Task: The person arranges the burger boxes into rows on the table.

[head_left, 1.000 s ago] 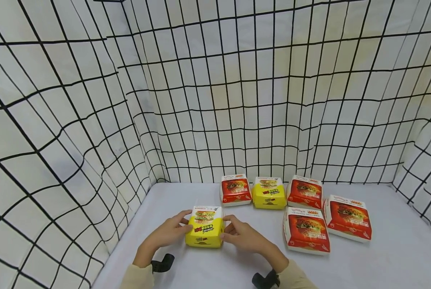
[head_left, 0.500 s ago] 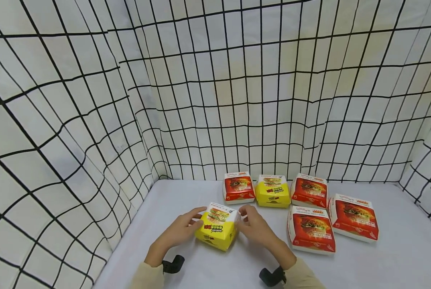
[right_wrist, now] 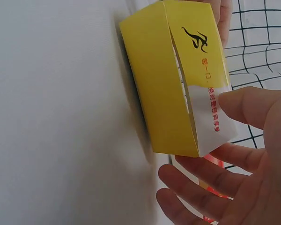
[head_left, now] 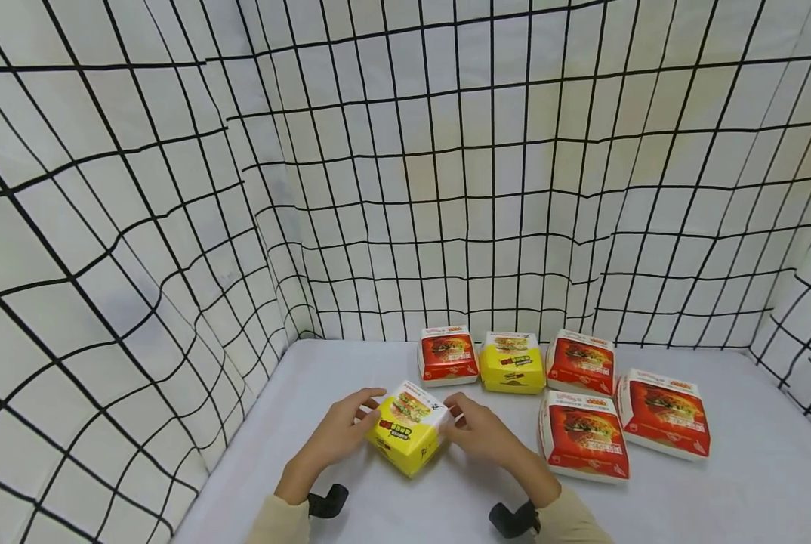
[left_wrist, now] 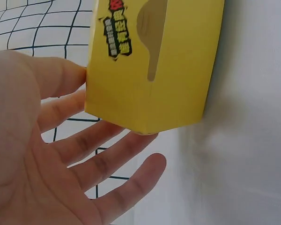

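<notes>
A yellow-and-white burger box (head_left: 408, 427) stands between my two hands, turned so that one corner points toward me. My left hand (head_left: 344, 427) grips its left corner, thumb on the near side and fingers behind; in the left wrist view the little finger stays off the yellow carton (left_wrist: 178, 61). On the opposite side my right hand (head_left: 480, 428) holds the other corner. The right wrist view shows that thumb on the white part of the burger box (right_wrist: 178, 84), with fingers under the corner. I cannot tell whether the base touches the table.
Behind and to the right on the white table (head_left: 473, 506) stand a second yellow burger box (head_left: 512, 363) and several red burger boxes, among them a near one (head_left: 584, 436) and a far-right one (head_left: 664, 414). Black-grid netting (head_left: 446, 227) over white cloth encloses the back and sides.
My hands have turned the yellow burger box from square-on to cornerwise. It sits farther right in the head view, partly because the view shifted. The other boxes keep their arrangement.
</notes>
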{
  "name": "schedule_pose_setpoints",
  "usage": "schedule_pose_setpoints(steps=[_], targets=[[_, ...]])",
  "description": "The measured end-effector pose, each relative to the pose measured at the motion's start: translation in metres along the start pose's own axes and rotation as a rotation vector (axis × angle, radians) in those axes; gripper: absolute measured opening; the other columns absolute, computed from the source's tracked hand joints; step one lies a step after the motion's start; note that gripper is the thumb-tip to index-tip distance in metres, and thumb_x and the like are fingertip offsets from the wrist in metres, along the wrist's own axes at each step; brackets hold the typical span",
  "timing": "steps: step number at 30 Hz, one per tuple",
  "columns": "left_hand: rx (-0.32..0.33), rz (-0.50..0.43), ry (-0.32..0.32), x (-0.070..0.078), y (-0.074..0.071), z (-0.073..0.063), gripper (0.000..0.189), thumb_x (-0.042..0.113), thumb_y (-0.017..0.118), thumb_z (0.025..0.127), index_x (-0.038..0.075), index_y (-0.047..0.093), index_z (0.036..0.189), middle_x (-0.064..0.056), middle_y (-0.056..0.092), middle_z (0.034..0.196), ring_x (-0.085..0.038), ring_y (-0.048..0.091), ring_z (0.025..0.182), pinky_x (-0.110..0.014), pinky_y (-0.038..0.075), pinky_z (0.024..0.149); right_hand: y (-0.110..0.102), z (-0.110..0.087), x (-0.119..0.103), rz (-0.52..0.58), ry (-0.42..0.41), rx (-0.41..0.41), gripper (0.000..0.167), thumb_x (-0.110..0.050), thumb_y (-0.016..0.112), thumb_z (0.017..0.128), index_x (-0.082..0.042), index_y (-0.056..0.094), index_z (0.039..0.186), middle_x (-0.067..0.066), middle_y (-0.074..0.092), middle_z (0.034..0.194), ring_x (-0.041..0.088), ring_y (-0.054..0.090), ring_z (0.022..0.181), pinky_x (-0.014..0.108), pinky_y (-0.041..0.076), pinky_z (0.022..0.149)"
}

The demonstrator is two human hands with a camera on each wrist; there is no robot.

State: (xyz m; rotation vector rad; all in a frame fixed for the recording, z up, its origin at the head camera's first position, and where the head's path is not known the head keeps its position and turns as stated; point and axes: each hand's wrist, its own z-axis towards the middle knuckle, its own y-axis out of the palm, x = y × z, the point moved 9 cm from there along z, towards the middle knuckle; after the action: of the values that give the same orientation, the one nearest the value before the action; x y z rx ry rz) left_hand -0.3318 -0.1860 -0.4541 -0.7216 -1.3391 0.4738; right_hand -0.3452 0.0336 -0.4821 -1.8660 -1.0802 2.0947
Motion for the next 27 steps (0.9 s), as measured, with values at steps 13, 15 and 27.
schedule_pose_setpoints(steps=[13, 15, 27], targets=[[-0.053, 0.016, 0.005, -0.002, -0.004, -0.001, 0.055, 0.037, 0.071, 0.096, 0.017, 0.055, 0.145, -0.008, 0.061, 0.138, -0.027, 0.059, 0.12, -0.045, 0.053, 0.092, -0.002, -0.001, -0.001, -0.018, -0.004, -0.052, 0.034, -0.033, 0.067, 0.098, -0.013, 0.062, 0.126, 0.004, 0.069, 0.114, 0.02, 0.063, 0.103, 0.044, 0.056, 0.085], [-0.083, 0.022, -0.023, -0.004, -0.003, -0.002, 0.065, 0.044, 0.075, 0.091, 0.02, 0.052, 0.147, -0.008, 0.059, 0.14, -0.027, 0.058, 0.123, -0.045, 0.053, 0.091, -0.004, -0.001, -0.002, 0.005, -0.023, -0.027, 0.036, -0.034, 0.065, 0.1, -0.012, 0.062, 0.128, 0.005, 0.068, 0.12, 0.021, 0.063, 0.106, 0.044, 0.056, 0.087], [-0.179, 0.041, -0.027, -0.003, 0.018, -0.001, 0.101, 0.056, 0.086, 0.074, 0.021, 0.039, 0.157, -0.012, 0.047, 0.151, -0.033, 0.048, 0.138, -0.066, 0.037, 0.113, 0.003, 0.001, -0.005, 0.045, -0.081, 0.01, 0.042, -0.039, 0.053, 0.106, -0.013, 0.057, 0.14, 0.013, 0.066, 0.13, 0.021, 0.062, 0.105, 0.042, 0.054, 0.087]])
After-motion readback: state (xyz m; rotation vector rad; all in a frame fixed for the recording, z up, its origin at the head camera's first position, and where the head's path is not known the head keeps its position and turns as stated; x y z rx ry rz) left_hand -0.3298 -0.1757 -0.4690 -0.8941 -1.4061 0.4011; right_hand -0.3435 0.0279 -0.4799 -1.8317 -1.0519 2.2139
